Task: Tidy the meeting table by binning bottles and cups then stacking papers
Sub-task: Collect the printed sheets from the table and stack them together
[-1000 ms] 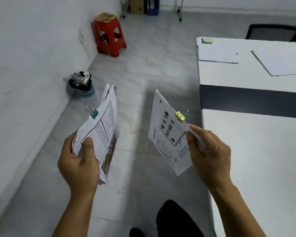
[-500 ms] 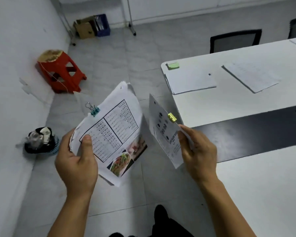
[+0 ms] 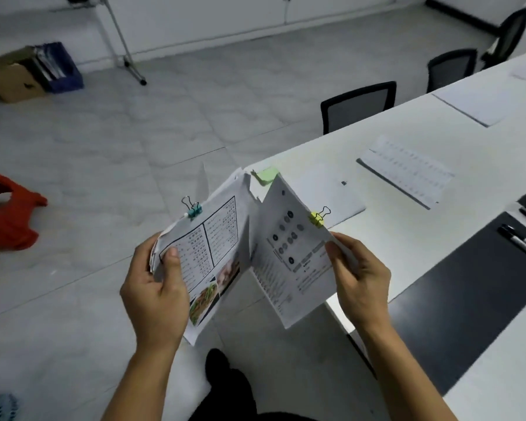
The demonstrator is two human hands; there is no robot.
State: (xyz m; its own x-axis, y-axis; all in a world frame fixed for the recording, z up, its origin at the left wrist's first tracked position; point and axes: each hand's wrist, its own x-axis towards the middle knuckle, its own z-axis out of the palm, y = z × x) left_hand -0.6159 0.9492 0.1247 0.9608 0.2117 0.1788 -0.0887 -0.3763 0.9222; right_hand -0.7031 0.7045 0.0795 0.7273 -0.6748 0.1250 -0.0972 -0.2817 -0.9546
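- Your left hand [image 3: 155, 293] was clamped on a thick bundle [image 3: 213, 247], thumb on top, teal clip [image 3: 194, 211] at its upper edge.
- Your right hand [image 3: 359, 284] was pinched on a thinner packet [image 3: 289, 256] bearing a yellow clip [image 3: 316, 218].
- Both were held above the floor, just off the table [image 3: 392, 235] corner, inner edges meeting.
- Loose papers [image 3: 407, 171] lay on the table beyond.

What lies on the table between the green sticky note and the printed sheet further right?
In the head view, a blank white sheet bearing a small dark object lies between the green sticky note and the printed sheet.
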